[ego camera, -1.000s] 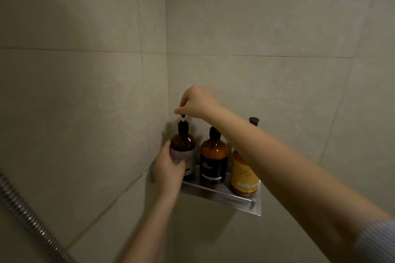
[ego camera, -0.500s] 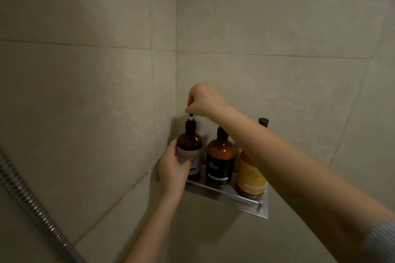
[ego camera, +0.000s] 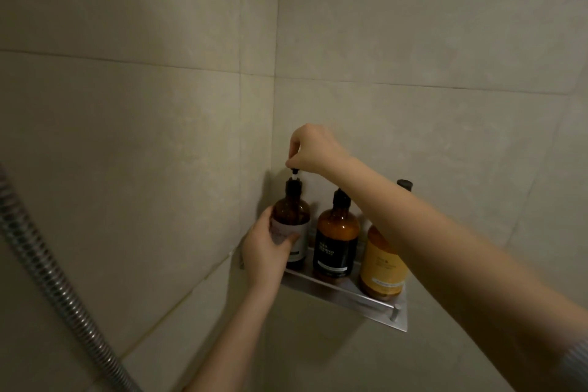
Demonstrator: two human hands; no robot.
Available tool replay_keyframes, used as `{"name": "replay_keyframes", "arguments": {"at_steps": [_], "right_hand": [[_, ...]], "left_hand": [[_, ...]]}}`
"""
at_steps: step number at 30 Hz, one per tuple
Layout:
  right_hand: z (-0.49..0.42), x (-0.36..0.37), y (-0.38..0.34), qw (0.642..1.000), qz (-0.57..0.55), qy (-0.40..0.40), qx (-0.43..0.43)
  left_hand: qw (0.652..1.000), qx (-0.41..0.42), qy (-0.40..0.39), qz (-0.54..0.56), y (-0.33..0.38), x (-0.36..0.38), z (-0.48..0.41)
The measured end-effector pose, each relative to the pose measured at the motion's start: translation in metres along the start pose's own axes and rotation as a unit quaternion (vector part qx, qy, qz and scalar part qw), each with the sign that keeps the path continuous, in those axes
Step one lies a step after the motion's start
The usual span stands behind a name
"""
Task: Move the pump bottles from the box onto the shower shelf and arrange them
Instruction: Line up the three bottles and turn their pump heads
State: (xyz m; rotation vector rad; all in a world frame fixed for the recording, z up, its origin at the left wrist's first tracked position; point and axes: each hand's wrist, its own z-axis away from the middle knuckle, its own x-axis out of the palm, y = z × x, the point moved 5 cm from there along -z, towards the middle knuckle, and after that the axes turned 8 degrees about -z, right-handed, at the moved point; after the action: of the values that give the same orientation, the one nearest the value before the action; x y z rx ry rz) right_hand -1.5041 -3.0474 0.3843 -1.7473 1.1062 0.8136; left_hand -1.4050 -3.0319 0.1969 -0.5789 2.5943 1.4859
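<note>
While the shower shelf [ego camera: 350,300] carries all three pump bottles as it did one second before, only the viewpoint has shifted; transfer appears complete and arranging remains. At the shelf's corner end stands the dark bottle [ego camera: 291,212], at its centre the black-labelled bottle [ego camera: 337,234], at its outer end the yellow bottle [ego camera: 380,267], neck hidden behind the forearm. The left grip [ego camera: 265,251] stays wrapped round the dark bottle; the right grip [ego camera: 313,149] still pinches its pump top above the white stem [ego camera: 295,174]. The pump head is concealed by the fingers; the box is out of view
</note>
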Motion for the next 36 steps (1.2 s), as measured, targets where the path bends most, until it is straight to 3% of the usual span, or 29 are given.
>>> {"name": "replay_keyframes", "arguments": {"at_steps": [8,16,22,30,36], "right_hand": [[0.004,-0.004,0.005,0.997,-0.02,-0.043,-0.06],[-0.006,-0.003,0.01,0.999,-0.038,-0.019,0.022],[-0.005,-0.001,0.003,0.996,-0.046,-0.081,-0.004],[-0.004,-0.005,0.013,0.995,-0.074,-0.071,0.007],[0.003,-0.004,0.005,0.992,0.01,-0.102,-0.08]], "left_hand": [[1.0,-0.005,0.0,0.002,-0.003,0.0,0.001],[1.0,-0.015,-0.004,-0.001,-0.002,0.0,0.004],[1.0,-0.012,-0.011,0.0,0.001,-0.001,0.003],[1.0,-0.009,-0.013,0.011,0.006,-0.004,0.006],[0.999,-0.019,-0.021,0.027,0.006,-0.005,0.005]]}}
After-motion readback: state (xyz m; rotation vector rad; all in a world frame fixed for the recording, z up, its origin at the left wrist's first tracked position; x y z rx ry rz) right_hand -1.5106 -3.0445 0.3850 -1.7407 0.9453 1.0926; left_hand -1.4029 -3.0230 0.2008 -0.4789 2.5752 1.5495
